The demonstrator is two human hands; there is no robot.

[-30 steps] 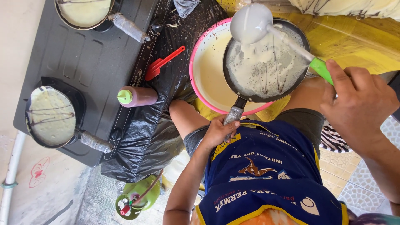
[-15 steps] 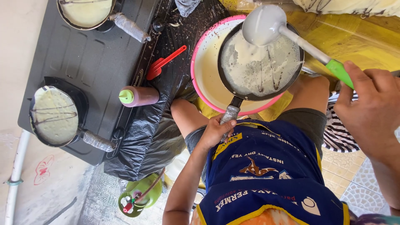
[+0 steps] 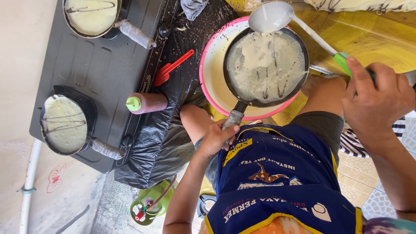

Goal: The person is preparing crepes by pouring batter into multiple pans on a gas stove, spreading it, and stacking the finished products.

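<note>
Over the last second the ladle [image 3: 272, 17] has swung from the upper left edge of the black pan [image 3: 265, 66] toward the middle of its far rim, and its white bowl now sits just above the pan's top edge. The right hand [image 3: 376, 100] on the green ladle handle [image 3: 343, 61] has drifted outward to the right. The pale batter [image 3: 264, 65], which earlier lay as streaks with dark pan showing through, now spreads across nearly the whole pan bottom, with only thin dark lines left. The pan has also slid slightly left over the pink basin [image 3: 213, 82].
</note>
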